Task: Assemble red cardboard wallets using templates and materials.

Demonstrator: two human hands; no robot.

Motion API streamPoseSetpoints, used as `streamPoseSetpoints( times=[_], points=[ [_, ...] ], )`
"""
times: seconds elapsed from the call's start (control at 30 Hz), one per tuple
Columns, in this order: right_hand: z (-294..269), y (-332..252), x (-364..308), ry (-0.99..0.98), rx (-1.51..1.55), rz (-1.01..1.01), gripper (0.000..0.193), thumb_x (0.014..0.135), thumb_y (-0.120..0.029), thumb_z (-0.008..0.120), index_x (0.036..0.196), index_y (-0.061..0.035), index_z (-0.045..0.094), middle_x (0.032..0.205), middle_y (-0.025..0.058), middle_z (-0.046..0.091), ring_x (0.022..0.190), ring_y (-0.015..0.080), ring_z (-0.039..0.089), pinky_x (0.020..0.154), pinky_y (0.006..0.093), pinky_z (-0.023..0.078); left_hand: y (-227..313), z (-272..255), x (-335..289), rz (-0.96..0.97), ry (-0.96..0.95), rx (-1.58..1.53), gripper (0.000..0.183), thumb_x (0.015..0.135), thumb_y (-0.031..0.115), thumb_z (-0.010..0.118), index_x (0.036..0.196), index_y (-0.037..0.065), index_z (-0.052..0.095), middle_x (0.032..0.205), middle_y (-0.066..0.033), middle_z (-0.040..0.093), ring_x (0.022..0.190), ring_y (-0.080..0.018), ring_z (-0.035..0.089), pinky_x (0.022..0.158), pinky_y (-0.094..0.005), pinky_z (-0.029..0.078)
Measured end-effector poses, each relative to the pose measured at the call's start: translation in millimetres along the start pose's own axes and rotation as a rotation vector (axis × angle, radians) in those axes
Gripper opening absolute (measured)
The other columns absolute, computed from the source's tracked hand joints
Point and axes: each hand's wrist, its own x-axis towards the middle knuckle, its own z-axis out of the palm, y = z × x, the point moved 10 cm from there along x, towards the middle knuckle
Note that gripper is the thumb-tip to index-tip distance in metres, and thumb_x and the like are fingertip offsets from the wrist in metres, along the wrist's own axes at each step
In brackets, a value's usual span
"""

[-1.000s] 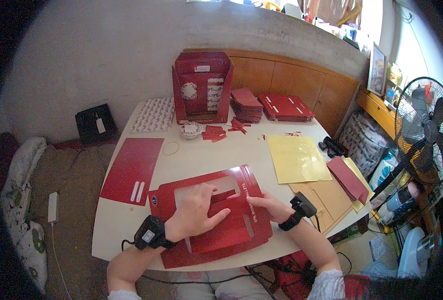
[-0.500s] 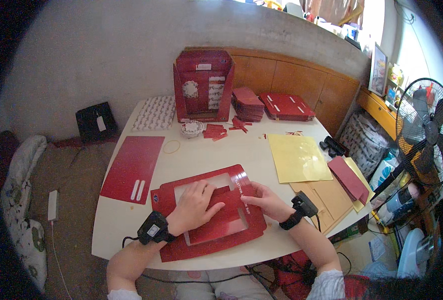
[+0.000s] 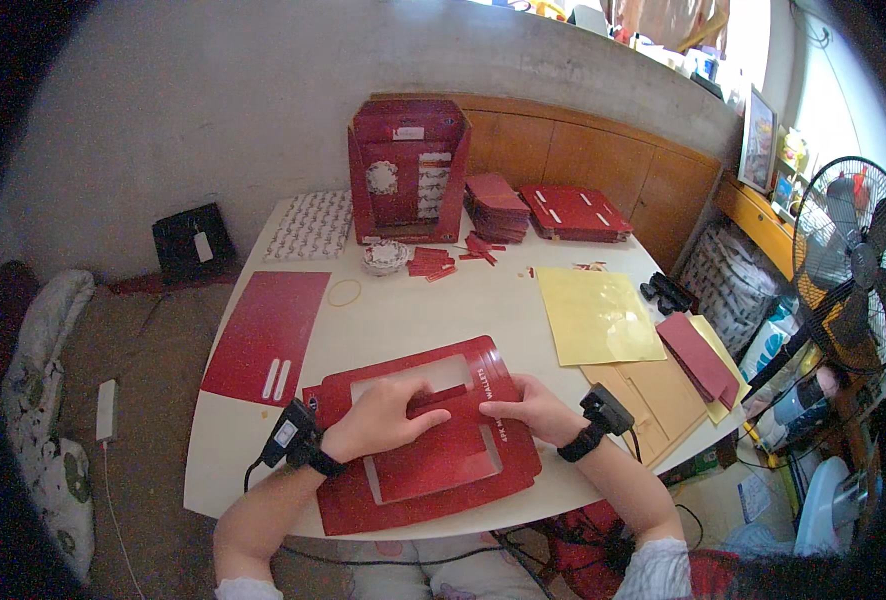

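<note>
A red cardboard package panel with a large window-like cut-out lies flat at the table's near edge. Inside the cut-out lies a red piece, with pale surface showing around it. My left hand rests over the cut-out's left side; its fingers bend down over the upper edge of the red piece, and the thumb lies across it. The fingertips are partly hidden. My right hand grips the panel's right edge, thumb on top and the other fingers out of sight beneath.
A red card with two white strips lies left. Behind stand a red display box, stacked red pieces and flat red panels. Yellow sheets and tan card lie right, near a fan.
The cardboard panel has shifted slightly toward me and to the right. My left fingers, flatter before, now bend down over the red piece. My right hand keeps its hold on the edge.
</note>
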Motion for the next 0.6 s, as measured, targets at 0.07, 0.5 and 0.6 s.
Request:
streamPoseSetpoints(
  times=[0.07, 0.5, 0.6],
  points=[
    [3, 0, 0, -0.011, 0.016, 0.006, 0.034, 0.087, -0.012, 0.070, 0.119, -0.0037, 0.058, 0.108, 0.0027, 0.065, 0.098, 0.0118, 0.061, 0.087, 0.0290, 0.050, -2, 5, -1, -0.027, -0.056, -0.012, 0.033, 0.084, 0.028, 0.071, 0.090, -0.003, 0.059, 0.077, -0.0203, 0.062, 0.070, -0.0346, 0.062, 0.063, -0.0407, 0.047],
    [8, 9, 2, -0.034, 0.101, 0.034, 0.036, 0.086, -0.016, 0.072, 0.118, -0.0028, 0.059, 0.107, 0.0053, 0.067, 0.093, 0.0146, 0.064, 0.082, 0.0306, 0.052, -2, 25, -7, -0.073, -0.187, -0.115, 0.024, 0.089, 0.017, 0.063, 0.098, -0.002, 0.052, 0.084, -0.0247, 0.061, 0.080, -0.0423, 0.060, 0.067, -0.0465, 0.046],
    [8, 11, 3, -0.034, 0.120, 0.049, 0.036, 0.086, -0.015, 0.071, 0.118, -0.0023, 0.059, 0.108, 0.0061, 0.067, 0.094, 0.0151, 0.064, 0.083, 0.0308, 0.052, 1, 24, -7, -0.088, -0.194, -0.101, 0.023, 0.089, 0.016, 0.063, 0.099, -0.002, 0.052, 0.084, -0.0247, 0.061, 0.081, -0.0427, 0.060, 0.067, -0.0468, 0.046]
  ],
)
